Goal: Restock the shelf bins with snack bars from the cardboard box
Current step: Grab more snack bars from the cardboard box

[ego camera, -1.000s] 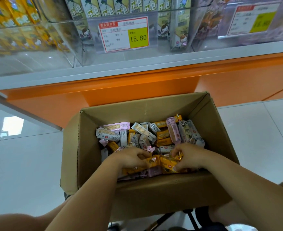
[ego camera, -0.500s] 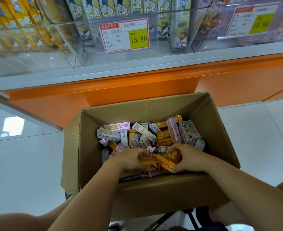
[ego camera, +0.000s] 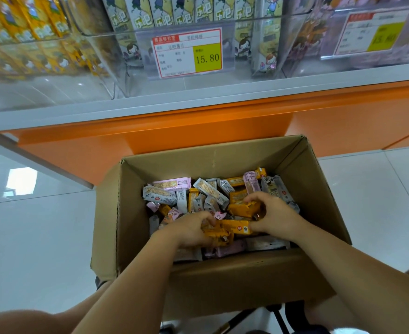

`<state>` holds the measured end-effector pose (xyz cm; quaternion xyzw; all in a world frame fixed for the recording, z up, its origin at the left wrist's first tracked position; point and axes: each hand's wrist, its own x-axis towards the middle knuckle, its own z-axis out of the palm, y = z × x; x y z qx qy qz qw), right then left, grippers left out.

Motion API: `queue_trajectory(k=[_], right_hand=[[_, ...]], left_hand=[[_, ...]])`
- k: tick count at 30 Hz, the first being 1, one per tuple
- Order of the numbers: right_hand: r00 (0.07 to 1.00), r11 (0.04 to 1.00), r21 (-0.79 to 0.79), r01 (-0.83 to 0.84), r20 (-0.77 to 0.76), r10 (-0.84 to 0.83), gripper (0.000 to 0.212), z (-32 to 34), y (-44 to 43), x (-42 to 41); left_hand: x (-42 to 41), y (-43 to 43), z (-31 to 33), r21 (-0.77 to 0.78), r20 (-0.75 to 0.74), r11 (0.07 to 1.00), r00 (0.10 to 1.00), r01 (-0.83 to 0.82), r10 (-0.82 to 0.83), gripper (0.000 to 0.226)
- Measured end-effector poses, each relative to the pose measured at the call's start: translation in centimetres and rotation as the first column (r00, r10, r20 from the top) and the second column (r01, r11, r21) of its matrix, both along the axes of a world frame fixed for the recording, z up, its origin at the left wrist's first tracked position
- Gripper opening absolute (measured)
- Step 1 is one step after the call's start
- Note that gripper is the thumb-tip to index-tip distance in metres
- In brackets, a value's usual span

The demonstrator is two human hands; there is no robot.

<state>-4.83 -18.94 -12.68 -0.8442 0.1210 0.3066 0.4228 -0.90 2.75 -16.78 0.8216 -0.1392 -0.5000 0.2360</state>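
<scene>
An open cardboard box (ego camera: pixel 302 169) sits low in front of me, filled with several loose snack bars in orange, pink and grey wrappers. My left hand (ego camera: pixel 189 229) is inside the box and grips a bunch of orange snack bars (ego camera: pixel 219 235). My right hand (ego camera: pixel 274 214) is beside it, its fingers curled round more orange bars (ego camera: pixel 243 208). One orange bar (ego camera: pixel 237 226) lies between the two hands. Above, clear shelf bins (ego camera: pixel 116 66) hold upright bars in yellow, grey and purple packs.
A price tag reading 15.80 (ego camera: pixel 186 53) hangs on the middle bin; a second tag (ego camera: pixel 373 33) on the right bin. An orange shelf base (ego camera: pixel 198 131) stands behind the box. White floor tiles (ego camera: pixel 37 237) lie left and right. Dark frame parts (ego camera: pixel 278 314) show under the box.
Both hands have shifted up and to the right inside the box, gathering orange bars together. The right hand now reaches further toward the box's back.
</scene>
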Motion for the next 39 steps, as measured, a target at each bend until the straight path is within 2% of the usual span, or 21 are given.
queue_trajectory(k=[8,16,21,25,33,35,39], right_hand=[[0.998,1.0,-0.014,0.004,0.061,-0.003,0.05,0.3,0.4,0.4],[0.964,0.997,0.024,0.074,0.254,-0.077,0.046,4.8,0.5,1.4],[0.904,0.988,0.122,0.1,0.403,-0.141,0.045,10.0,1.2,1.2],[0.833,0.979,0.173,0.107,0.522,-0.183,0.046,14.8,1.6,0.6],[0.716,0.931,0.362,0.056,0.635,-0.29,0.044,25.3,3.8,0.6],[0.686,0.901,0.432,0.034,0.646,-0.335,0.044,27.1,5.3,1.3],[0.624,0.853,0.522,-0.02,0.673,-0.397,0.044,29.2,9.9,3.7]], left_hand=[[-0.2,0.1,0.0,-0.068,0.131,0.997,0.991,-0.027,0.036,0.035],[0.7,0.4,6.2,-0.272,0.33,0.931,0.886,-0.242,0.327,0.035],[-0.1,0.2,11.6,-0.437,0.451,0.866,0.774,-0.244,0.445,0.036],[-1.0,-0.1,16.2,-0.567,0.543,0.805,0.655,-0.175,0.525,0.037],[-0.3,2.4,26.5,-0.596,0.72,0.803,0.436,-0.011,0.54,0.039],[0.5,4.3,28.9,-0.61,0.734,0.792,0.378,0.0,0.565,0.04],[2.4,9.0,31.5,-0.702,0.682,0.711,0.243,-0.05,0.69,0.042]])
